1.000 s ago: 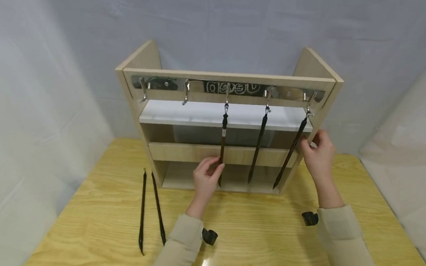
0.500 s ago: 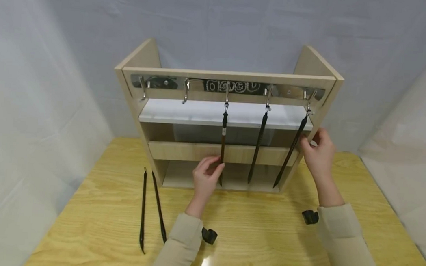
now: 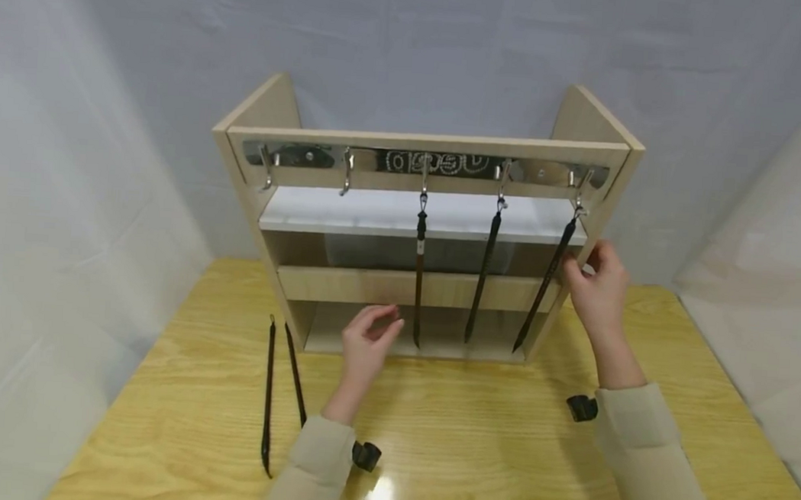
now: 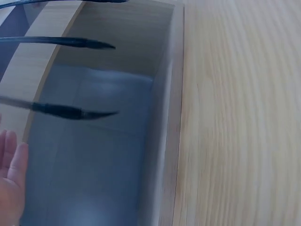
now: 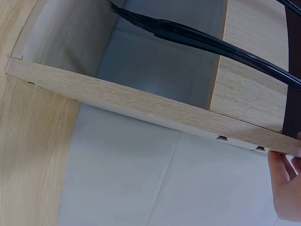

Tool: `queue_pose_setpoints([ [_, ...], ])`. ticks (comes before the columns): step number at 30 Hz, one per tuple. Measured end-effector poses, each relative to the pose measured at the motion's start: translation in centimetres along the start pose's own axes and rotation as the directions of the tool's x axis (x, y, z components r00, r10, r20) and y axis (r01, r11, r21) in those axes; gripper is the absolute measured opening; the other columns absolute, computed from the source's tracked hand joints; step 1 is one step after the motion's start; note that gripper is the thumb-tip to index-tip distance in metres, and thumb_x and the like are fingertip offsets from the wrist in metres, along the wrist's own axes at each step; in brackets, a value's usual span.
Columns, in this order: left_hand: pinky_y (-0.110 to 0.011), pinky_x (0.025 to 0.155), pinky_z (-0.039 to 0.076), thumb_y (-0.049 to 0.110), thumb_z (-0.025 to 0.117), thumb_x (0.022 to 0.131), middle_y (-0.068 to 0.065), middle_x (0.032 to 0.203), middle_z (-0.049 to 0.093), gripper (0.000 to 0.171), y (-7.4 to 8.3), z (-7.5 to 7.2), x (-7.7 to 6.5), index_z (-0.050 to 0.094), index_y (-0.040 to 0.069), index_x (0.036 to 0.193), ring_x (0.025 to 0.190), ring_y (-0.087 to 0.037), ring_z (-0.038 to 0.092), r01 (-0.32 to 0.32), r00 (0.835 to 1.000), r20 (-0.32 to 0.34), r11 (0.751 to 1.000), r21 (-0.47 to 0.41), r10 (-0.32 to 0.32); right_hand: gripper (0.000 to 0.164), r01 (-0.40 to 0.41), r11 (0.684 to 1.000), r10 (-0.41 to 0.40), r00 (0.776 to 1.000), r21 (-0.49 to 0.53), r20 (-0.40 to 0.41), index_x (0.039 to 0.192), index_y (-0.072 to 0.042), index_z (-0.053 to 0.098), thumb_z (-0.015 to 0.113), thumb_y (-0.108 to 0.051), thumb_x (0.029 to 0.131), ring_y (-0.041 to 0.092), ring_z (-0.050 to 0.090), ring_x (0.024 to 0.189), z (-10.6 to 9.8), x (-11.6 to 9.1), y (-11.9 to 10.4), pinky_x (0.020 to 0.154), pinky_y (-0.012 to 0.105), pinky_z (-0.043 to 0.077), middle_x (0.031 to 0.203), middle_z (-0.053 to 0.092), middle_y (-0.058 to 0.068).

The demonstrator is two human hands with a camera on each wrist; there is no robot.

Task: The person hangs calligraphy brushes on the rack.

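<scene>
My left hand (image 3: 366, 341) is just left of a calligraphy brush (image 3: 419, 270) and apart from it, fingers loosely bent with nothing between them. That brush hangs by its loop from the middle hook (image 3: 426, 176) of a small wooden shelf unit (image 3: 343, 285). Two more brushes hang to its right, a dark one (image 3: 484, 278) and a slanted one (image 3: 545, 286) near the side panel. With thumb and fingers, my right hand (image 3: 599, 289) grips the unit's right side panel (image 5: 141, 103). In the left wrist view, the nearest brush's dark tip (image 4: 66, 111) points past my fingers (image 4: 18, 162).
Two dark brushes lie on the wooden table at left: one brush (image 3: 268, 395) whole in view, the other brush (image 3: 295, 373) partly hidden behind my left sleeve. The two left hooks (image 3: 266, 169) carry nothing. Pale cloth (image 3: 412, 52) hangs behind and at both sides.
My left hand has let go of the middle brush and moved a little left and down. The right hand keeps its grip on the side panel.
</scene>
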State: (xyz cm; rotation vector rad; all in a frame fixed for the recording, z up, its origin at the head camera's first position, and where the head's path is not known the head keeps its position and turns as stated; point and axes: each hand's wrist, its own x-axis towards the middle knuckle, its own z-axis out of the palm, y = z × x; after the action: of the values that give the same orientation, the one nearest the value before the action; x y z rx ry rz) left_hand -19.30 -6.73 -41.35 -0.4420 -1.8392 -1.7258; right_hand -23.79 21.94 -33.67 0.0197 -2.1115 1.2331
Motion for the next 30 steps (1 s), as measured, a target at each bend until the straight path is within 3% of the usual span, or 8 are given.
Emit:
queue_pose_setpoints([
  [4,-0.030,0.069,0.051,-0.013,0.064,0.073,-0.026,0.089,0.059,0.018,0.1,-1.6,-0.3,0.059,-0.016,0.090,0.082,-0.031,0.059,0.041,0.999,0.015,0.999,0.032,-0.041,0.022,0.002,1.000,-0.002,1.000,0.005,0.001,0.100,0.010,0.052,0.053,0.000,0.080,0.029,0.057,0.089,-0.1,0.0,0.0,0.065,0.008,0.044,0.088,0.058,0.021],
  [9,-0.023,0.068,0.051,-0.010,0.064,0.074,-0.024,0.091,0.059,0.020,-1.5,-4.3,-1.0,0.060,-0.013,0.093,0.082,-0.015,0.059,0.129,0.991,0.017,0.989,0.075,-0.130,0.021,0.007,1.000,-0.007,1.000,-0.009,-0.011,0.097,0.011,0.053,0.054,0.000,0.079,0.028,0.057,0.087,-0.2,0.0,0.1,0.065,0.008,0.044,0.087,0.058,0.020],
  [16,-0.018,0.067,0.049,-0.005,0.064,0.077,-0.017,0.095,0.060,0.021,-2.5,-8.3,-2.0,0.061,-0.007,0.097,0.082,-0.005,0.056,0.260,0.964,-0.001,0.946,0.193,-0.265,0.020,-0.008,1.000,0.008,1.000,-0.015,-0.001,0.097,0.010,0.052,0.055,0.001,0.079,0.028,0.057,0.090,-0.2,0.0,0.0,0.067,0.012,0.046,0.087,0.057,0.020],
  [24,-0.010,0.063,0.046,-0.003,0.065,0.077,-0.020,0.091,0.062,0.019,-2.9,-12.3,-3.0,0.062,-0.007,0.095,0.079,-0.005,0.056,0.243,0.969,-0.047,0.905,0.349,-0.242,0.020,-0.005,1.000,0.005,1.000,-0.012,0.002,0.097,0.010,0.053,0.055,0.000,0.079,0.028,0.057,0.090,-0.2,0.0,0.0,0.064,0.008,0.043,0.089,0.057,0.021],
  [30,-0.007,0.061,0.044,-0.002,0.065,0.077,-0.019,0.088,0.063,0.018,-3.1,-14.9,-3.6,0.062,-0.007,0.094,0.077,-0.010,0.057,0.276,0.961,-0.108,0.839,0.470,-0.255,0.020,0.000,1.000,0.000,1.000,-0.004,-0.001,0.097,0.010,0.052,0.054,0.001,0.079,0.028,0.057,0.089,-0.2,0.1,0.1,0.066,0.009,0.044,0.088,0.057,0.021],
])
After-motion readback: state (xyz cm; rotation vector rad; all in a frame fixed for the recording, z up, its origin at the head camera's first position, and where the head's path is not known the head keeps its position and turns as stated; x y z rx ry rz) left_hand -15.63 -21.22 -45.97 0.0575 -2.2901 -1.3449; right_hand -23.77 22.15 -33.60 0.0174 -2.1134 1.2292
